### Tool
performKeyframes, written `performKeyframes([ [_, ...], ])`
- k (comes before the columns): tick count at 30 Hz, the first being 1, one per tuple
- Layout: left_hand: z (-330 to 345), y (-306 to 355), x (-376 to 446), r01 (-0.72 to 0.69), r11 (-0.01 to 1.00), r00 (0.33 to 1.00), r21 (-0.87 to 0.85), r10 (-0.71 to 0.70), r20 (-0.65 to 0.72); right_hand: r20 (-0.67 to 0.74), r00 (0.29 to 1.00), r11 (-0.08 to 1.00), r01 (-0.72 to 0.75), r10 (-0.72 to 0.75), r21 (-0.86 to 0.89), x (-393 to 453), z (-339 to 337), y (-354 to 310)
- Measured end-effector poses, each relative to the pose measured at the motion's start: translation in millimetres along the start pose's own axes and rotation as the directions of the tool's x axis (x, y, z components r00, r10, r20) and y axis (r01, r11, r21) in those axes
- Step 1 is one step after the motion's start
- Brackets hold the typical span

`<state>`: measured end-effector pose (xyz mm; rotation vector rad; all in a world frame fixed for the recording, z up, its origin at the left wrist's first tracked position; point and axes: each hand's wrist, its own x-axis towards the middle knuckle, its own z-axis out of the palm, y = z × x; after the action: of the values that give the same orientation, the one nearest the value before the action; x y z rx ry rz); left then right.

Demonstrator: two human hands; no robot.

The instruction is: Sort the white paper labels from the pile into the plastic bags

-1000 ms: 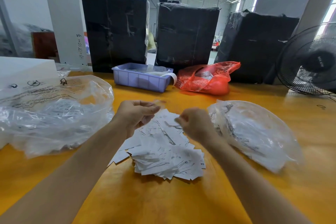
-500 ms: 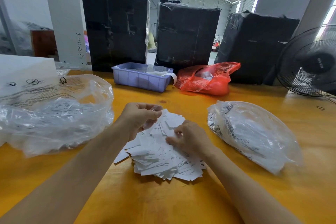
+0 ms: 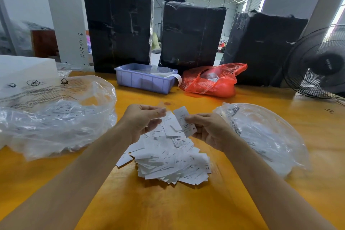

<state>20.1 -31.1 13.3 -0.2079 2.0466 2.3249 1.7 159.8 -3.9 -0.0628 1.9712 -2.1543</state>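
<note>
A pile of white paper labels [image 3: 168, 160] printed with size letters lies on the yellow table in front of me. My right hand [image 3: 209, 130] holds one white label [image 3: 185, 120] marked M upright above the pile. My left hand [image 3: 141, 119] hovers just left of it, fingers curled around what looks like a thin clear strip or label; I cannot tell exactly what. A clear plastic bag [image 3: 56, 114] with a few labels inside lies to the left. Another clear plastic bag [image 3: 265, 134] lies to the right.
A purple plastic bin [image 3: 145, 80] and a red plastic bag [image 3: 212, 82] sit at the back of the yellow table [image 3: 168, 201]. Three black wrapped bales [image 3: 192, 33] stand behind them. A black fan [image 3: 317, 63] is at the right edge, a white box [image 3: 24, 67] far left.
My right hand dipped into the pile half a second ago and has risen again with a label marked M. My left hand stayed raised over the pile's left side.
</note>
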Motion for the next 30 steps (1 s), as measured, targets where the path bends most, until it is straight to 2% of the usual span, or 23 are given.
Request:
performKeyframes([
  [5, 1.7, -1.7, -1.5, -0.01, 1.0, 0.999, 0.029, 0.009, 0.046, 0.039, 0.999, 0.994, 0.016, -0.021, 0.104, -8.4, 7.4, -10.4],
  [11, 6.8, -3.9, -5.3, -0.017, 0.999, 0.993, 0.032, 0.013, 0.118, -0.153, 0.98, 0.942, 0.169, -0.129, 0.289, -12.9, 13.2, -22.5],
  [15, 10.3, -4.2, -6.8, -0.021, 0.998, 0.989, 0.059, 0.012, 0.145, -0.104, 0.982, 0.915, 0.183, -0.156, 0.36, -19.4, 15.7, -28.4],
  [17, 12.5, -4.6, -7.2, -0.014, 0.998, 0.988, 0.062, 0.005, 0.152, -0.102, 0.977, 0.937, 0.209, -0.188, 0.279, -20.9, 19.2, -27.1],
  [21, 14.1, -4.7, -8.3, 0.001, 0.999, 0.988, 0.038, -0.007, 0.156, -0.185, 0.944, 0.961, 0.275, -0.273, -0.016, -21.3, 24.0, -21.6],
  [26, 13.3, -5.7, -7.7, 0.008, 1.0, 0.99, 0.028, -0.012, 0.14, -0.201, 0.918, 0.939, 0.322, -0.341, -0.123, -22.4, 27.4, -19.6],
  [30, 13.2, -6.0, -7.7, 0.014, 1.0, 0.988, 0.013, -0.016, 0.153, -0.202, 0.903, 0.924, 0.355, -0.378, -0.145, -24.4, 32.9, -17.2],
])
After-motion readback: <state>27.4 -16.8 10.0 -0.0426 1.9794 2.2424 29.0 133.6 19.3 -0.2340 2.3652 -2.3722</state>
